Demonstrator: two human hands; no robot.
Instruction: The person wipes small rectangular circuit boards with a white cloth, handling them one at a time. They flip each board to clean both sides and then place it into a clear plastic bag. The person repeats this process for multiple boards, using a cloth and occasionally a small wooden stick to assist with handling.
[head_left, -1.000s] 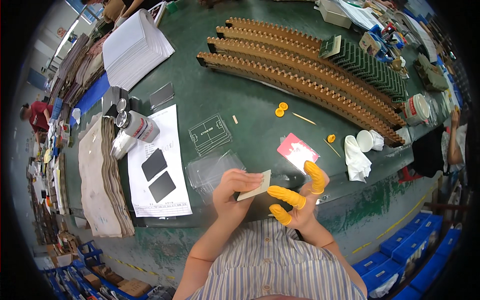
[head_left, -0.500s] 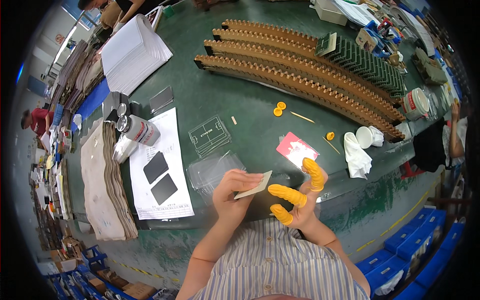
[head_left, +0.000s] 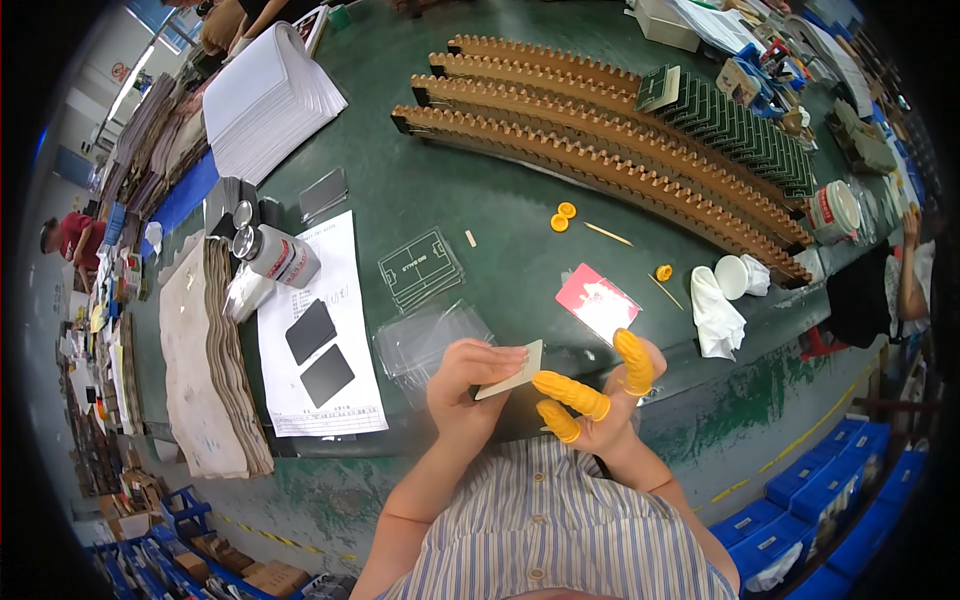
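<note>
Near the table's front edge my left hand grips a small pale card, held tilted between thumb and fingers. My right hand wears yellow finger cots and holds nothing, its fingers spread. One cot-covered fingertip is right by the card's right edge; whether it touches I cannot tell. Beyond the right hand lies a red and white card. Clear plastic sheets lie beyond the left hand, with a stack of dark green cards with white lines behind them.
Slotted wooden racks cross the far right, partly filled with green cards. A metal bottle and two black cards sit on a printed sheet. A white cloth, toothpicks and loose yellow cots lie right.
The right hand's fingers have shifted slightly left, closer to the pale card. The left hand keeps its hold on the card, and the table items stay put.
</note>
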